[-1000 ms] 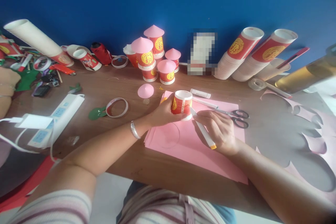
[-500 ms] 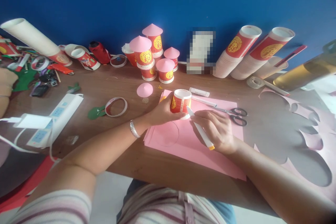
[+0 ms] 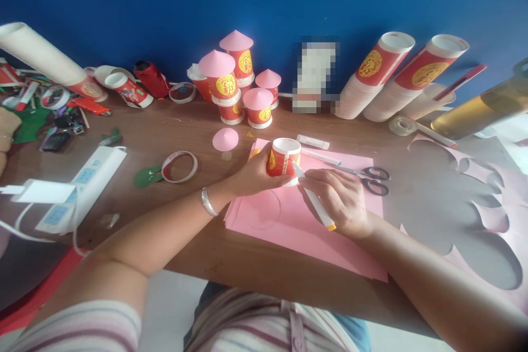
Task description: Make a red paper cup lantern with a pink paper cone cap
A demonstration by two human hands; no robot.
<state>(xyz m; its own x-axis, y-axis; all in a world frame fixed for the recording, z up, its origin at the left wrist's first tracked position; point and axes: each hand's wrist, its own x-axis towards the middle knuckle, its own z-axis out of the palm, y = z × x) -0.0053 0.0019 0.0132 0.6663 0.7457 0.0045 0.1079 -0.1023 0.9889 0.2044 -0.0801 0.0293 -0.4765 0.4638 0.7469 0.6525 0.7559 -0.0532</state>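
My left hand point(image 3: 259, 172) is wrapped round a short red paper cup point(image 3: 284, 157) with yellow print and a white rim, its opening facing up. In my right hand point(image 3: 340, 198) is a white marker pen point(image 3: 317, 206) with a yellow end; its pale tapered tip is at the cup's front side. Under both hands lies a stack of pink paper point(image 3: 297, 234), where a faint circle point(image 3: 266, 210) is outlined. Scissors with dark handles point(image 3: 373, 179) rest on the paper's right side. Beyond the cup lies a white glue stick point(image 3: 313, 142).
Several cups with pink cone tops point(image 3: 258, 100) stand behind, near a loose pink cone point(image 3: 225, 139). Stacks of paper cups point(image 3: 373, 71) lean at the back right. A white power strip point(image 3: 82, 190) lies left, pink paper scraps point(image 3: 495, 217) right.
The view has shifted slightly. My hands keep nearly the same pose, with the marker's tip still at the cup's side.
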